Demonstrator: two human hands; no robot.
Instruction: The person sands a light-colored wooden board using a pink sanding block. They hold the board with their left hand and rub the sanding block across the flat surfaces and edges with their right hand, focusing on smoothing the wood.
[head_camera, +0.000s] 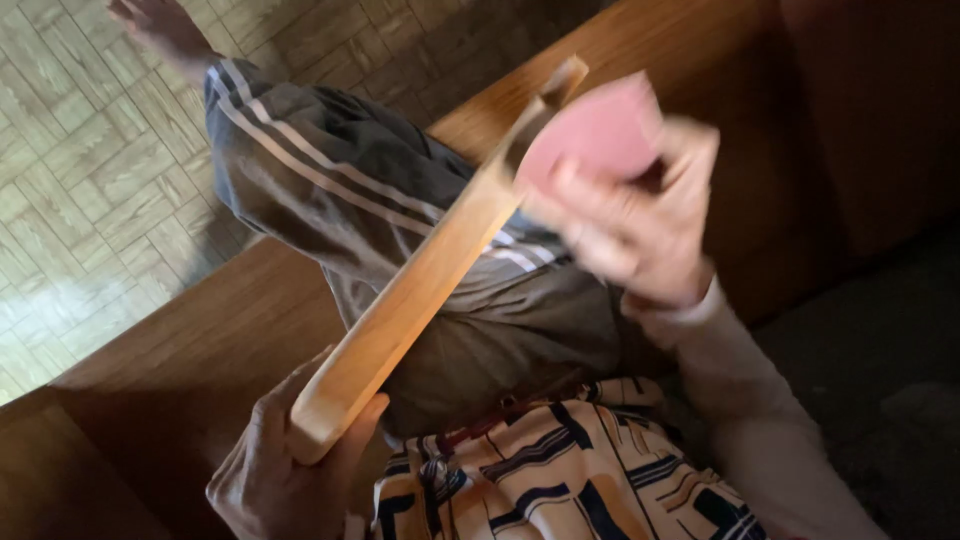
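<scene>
two hands: both the person's own, bare, seen from the head camera looking down
left hand (275, 470): low in the view, fingers and thumb wrapped around the near end of a wooden strip
wooden strip (420, 285): long, flat, pale wood, slanting up from the left hand across the lap toward the right hand; its far end looks notched
right hand (630, 225): blurred, fingers curled and pinching a reddish sheet against the far end of the strip
reddish sheet (600, 125): dull pink-red, flat, touching the strip near its top; surface detail too blurred to tell
leg (340, 180): grey trousers with pale side stripes, stretched out under the strip; bare foot (160, 28) at the top left
shirt (560, 480): cream with dark blue and tan blocks, at the bottom edge
wooden bench (190, 330): brown, running diagonally beneath the leg
floor (90, 170): pale parquet pattern, on the left
</scene>
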